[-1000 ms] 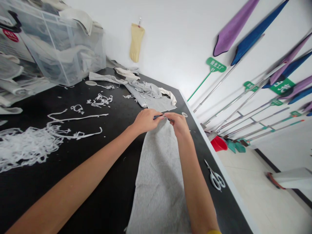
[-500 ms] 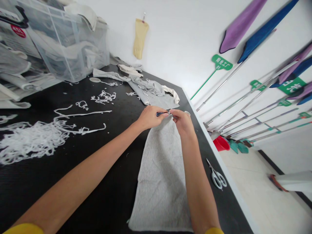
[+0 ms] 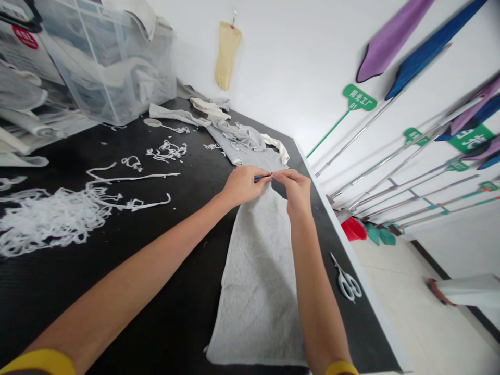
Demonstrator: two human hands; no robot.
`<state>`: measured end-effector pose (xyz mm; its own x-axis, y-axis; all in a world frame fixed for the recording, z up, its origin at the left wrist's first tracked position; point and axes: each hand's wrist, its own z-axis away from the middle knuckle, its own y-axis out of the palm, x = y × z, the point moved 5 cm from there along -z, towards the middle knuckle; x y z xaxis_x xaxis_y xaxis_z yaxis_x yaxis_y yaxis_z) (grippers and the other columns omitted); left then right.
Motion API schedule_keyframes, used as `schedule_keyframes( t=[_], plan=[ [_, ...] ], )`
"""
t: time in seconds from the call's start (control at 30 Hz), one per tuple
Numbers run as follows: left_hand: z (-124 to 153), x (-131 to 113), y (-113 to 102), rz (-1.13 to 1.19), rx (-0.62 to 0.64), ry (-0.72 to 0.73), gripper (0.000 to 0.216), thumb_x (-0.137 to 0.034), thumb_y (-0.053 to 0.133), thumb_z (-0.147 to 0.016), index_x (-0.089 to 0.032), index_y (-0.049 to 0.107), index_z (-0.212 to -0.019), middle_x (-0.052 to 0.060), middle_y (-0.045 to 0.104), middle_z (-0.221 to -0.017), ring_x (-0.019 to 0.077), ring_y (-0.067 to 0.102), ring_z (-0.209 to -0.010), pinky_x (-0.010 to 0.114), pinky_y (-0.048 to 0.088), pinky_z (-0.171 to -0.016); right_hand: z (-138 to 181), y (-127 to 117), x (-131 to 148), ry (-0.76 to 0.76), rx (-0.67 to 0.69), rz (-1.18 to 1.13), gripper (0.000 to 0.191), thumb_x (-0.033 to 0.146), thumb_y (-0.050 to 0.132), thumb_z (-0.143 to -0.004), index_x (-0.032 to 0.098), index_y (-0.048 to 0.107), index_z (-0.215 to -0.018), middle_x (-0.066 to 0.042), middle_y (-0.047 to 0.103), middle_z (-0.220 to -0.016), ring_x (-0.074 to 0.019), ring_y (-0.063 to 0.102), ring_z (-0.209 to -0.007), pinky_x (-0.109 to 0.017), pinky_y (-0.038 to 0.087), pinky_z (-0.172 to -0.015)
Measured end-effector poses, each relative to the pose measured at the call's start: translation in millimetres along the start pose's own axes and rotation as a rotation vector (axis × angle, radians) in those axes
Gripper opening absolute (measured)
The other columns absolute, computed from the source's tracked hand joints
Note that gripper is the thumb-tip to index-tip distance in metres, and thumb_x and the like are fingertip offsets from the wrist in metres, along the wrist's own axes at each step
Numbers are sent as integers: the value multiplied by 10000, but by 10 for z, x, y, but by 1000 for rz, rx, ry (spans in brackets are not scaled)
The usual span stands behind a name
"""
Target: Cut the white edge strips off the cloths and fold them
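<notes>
A long piece of grey knitted cloth (image 3: pixel 255 281) lies lengthwise on the table, its far end raised between my hands. My left hand (image 3: pixel 244 185) is closed on a slim dark-blue tool (image 3: pixel 261 177) at that far edge; its kind is mostly hidden by the fingers. Close beside it, my right hand (image 3: pixel 297 188) pinches the cloth's far edge with thumb and forefinger. Whether a loose thread is also in that pinch is too small to tell. Scissors (image 3: pixel 346 280) with pale grey handles lie right of my right forearm.
On the black table (image 3: pixel 164 291), a heap of white yarn (image 3: pixel 54 219) lies left, with scraps (image 3: pixel 167 151) beyond. Crumpled grey cloths (image 3: pixel 250 140) lie at the back. A clear plastic bin (image 3: pixel 117 67) of fabric stands back left. Mop poles (image 3: pixel 363 133) lean along the right wall.
Both hands stay at the cloth's far edge. My right hand has turned slightly, its fingers now drawn more level near the left fingertips. The view has shifted a little.
</notes>
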<state>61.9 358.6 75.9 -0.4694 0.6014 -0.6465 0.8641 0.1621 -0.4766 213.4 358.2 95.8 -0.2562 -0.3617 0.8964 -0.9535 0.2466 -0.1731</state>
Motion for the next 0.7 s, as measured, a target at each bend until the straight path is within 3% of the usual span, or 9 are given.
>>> schedule_keyframes(
  t=[0.3, 0.53, 0.7],
  plan=[
    [15, 219, 4, -149, 153, -99, 239, -396, 607, -853, -283, 768, -991, 38, 760, -895, 206, 676, -831, 283, 457, -719, -55, -115, -76, 162, -69, -61, 147, 317, 772, -594, 202, 735, -678, -24, 703, -765, -176, 593, -740, -283, 383, -575],
    [-19, 412, -200, -212, 189, -168, 280, -428, 601, -837, -283, 762, -1014, 41, 761, -957, 229, 689, -900, 280, 474, -752, -21, -80, -7, 251, -61, -173, 194, 329, 789, -550, 184, 752, -674, -27, 693, -754, -146, 535, -708, -250, 308, -547],
    [128, 424, -396, -246, 171, -267, 338, -449, 536, -873, -262, 749, -1058, 55, 747, -1043, 256, 678, -972, 321, 481, -840, 16, -81, 146, 257, -62, -256, 219, 330, 800, -540, 168, 752, -678, -17, 675, -723, -108, 481, -641, -234, 285, -533]
  ],
)
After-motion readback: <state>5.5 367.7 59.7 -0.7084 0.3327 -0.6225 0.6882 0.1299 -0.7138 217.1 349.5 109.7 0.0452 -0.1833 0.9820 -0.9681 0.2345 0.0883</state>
